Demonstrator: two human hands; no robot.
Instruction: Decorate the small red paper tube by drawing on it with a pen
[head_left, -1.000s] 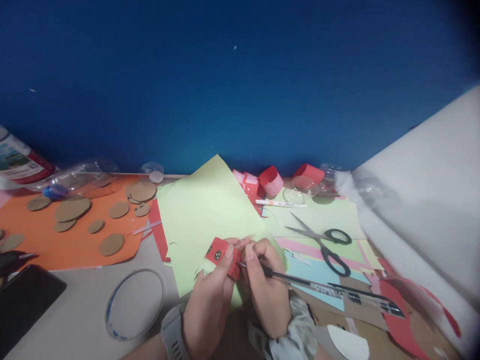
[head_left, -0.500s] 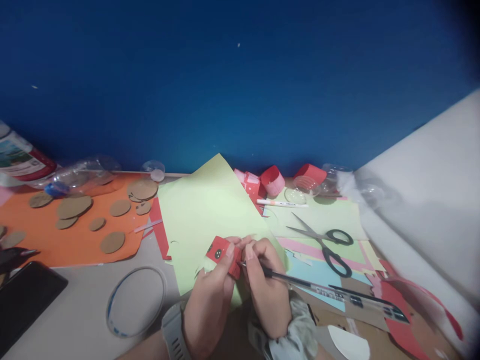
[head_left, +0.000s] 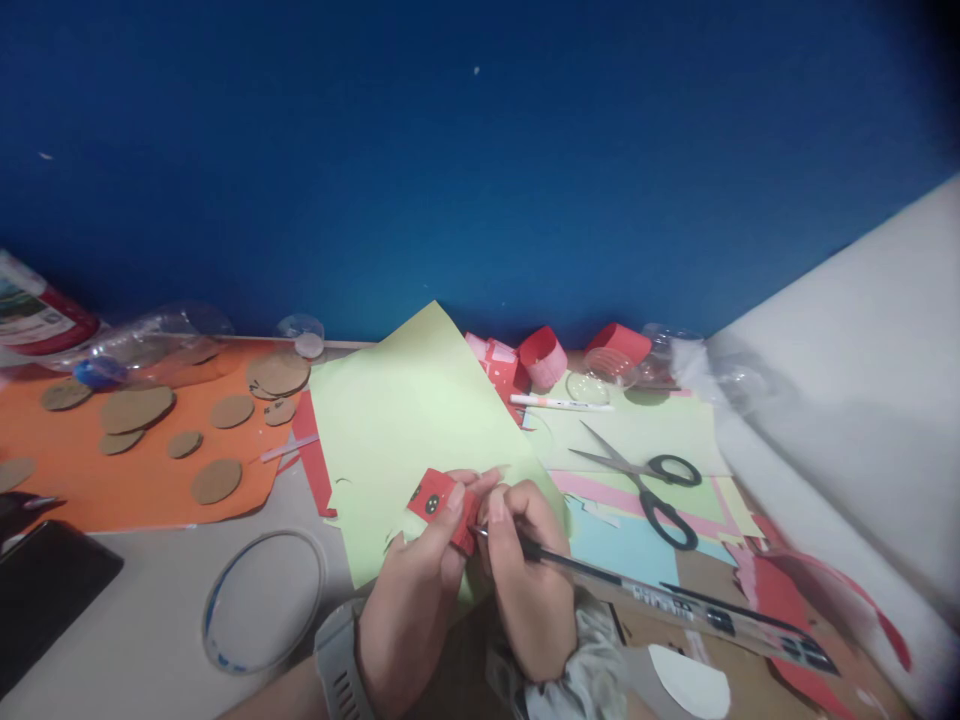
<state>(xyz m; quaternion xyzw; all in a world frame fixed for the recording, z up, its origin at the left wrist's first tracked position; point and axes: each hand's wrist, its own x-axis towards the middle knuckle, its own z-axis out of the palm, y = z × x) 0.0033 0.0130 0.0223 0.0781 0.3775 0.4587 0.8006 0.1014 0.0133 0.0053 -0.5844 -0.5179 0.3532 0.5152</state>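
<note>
Blue wall (head_left: 480,180) behind, grey table (head_left: 161,600) below. Green sheet (head_left: 412,400) lies under and beyond the grip, likely as a work mat. Left hand (head_left: 412,590) pinches a small red piece (head_left: 436,488), thumb on its marked face, probably to steady it. Right hand (head_left: 531,590) has thumb and fingers pressed together round a pen (head_left: 600,572) close to the tip, presumably for fine control. Red piece sits between the hands; its long axis seems to slope down-right, marked end up-left, rest covered by fingers. Pen tip points up-left at its lower-right part, contact unclear; barrel runs down-right past the right hand. Scissors (head_left: 637,472) right of the grip, cardboard discs (head_left: 217,481) left.
</note>
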